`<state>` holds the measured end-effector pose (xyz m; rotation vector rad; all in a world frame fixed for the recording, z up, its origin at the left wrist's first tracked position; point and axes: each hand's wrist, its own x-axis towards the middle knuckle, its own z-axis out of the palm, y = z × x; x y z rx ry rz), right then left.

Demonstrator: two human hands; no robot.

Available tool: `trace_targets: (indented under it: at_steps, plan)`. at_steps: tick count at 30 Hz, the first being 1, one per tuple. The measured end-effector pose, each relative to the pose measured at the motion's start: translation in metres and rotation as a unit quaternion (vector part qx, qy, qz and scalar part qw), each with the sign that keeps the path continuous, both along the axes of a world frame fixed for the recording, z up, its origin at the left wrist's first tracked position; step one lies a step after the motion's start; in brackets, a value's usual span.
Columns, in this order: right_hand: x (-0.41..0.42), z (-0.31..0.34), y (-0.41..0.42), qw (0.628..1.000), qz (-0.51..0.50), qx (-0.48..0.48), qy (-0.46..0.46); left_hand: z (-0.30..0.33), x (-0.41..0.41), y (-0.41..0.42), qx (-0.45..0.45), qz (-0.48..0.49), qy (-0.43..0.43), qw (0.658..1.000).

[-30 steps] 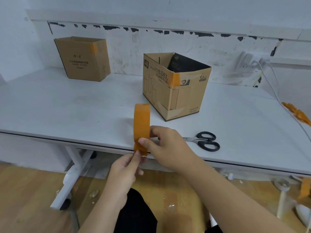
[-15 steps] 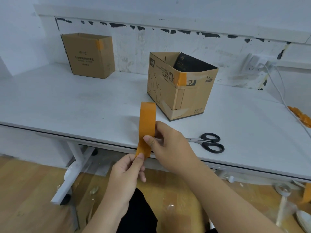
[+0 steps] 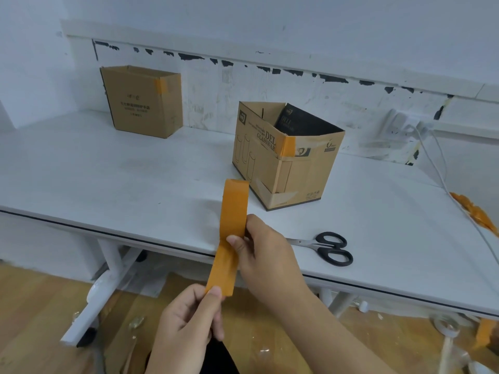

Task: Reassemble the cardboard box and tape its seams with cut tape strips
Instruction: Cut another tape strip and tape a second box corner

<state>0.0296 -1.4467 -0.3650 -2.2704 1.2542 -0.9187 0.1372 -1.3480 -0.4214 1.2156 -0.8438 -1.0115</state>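
With the right hand [image 3: 266, 255] gripping the tape roll [image 3: 234, 209] at 6 o'clock of the cardboard box [image 3: 286, 157], the left hand [image 3: 189, 317] pinches the light, limp, sticky strip [image 3: 222, 268] by its free end.

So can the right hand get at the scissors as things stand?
Probably not yet: the right hand is gripping the tape roll. The scissors lie beside it on the table, nothing between.

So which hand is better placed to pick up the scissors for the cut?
Probably the right hand: it holds the tape roll just beside the scissors, while the left hand pinches the strip's free end farther away.
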Motion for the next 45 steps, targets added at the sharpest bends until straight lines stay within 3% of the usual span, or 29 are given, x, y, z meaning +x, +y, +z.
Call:
trace_targets:
  at_steps: [6, 18, 30, 37, 42, 45]
  plan:
    - [0.006, -0.001, -0.004, 1.000, 0.016, 0.008, 0.017, 0.000, 0.004, 0.011, 0.020, 0.002, 0.045, 0.999]
    - [0.001, 0.008, -0.014, 0.998, 0.005, 0.045, 0.032, -0.032, -0.002, -0.015, 0.035, -0.020, 0.026, 0.999]
    - [-0.003, 0.010, -0.014, 0.994, 0.022, 0.104, 0.016, -0.052, 0.003, -0.048, 0.015, 0.026, -0.164, 0.986]
    - [-0.006, 0.009, -0.014, 0.995, 0.027, 0.095, 0.005, -0.050, 0.010, -0.074, 0.039, 0.009, -0.205, 0.978]
    - [-0.006, 0.007, -0.013, 0.995, 0.024, 0.101, -0.008, -0.049, 0.015, -0.076, 0.074, -0.025, -0.175, 0.981]
    - [-0.007, 0.008, -0.012, 0.992, 0.033, 0.118, -0.022, -0.050, 0.015, -0.070, 0.093, -0.047, -0.080, 0.991]
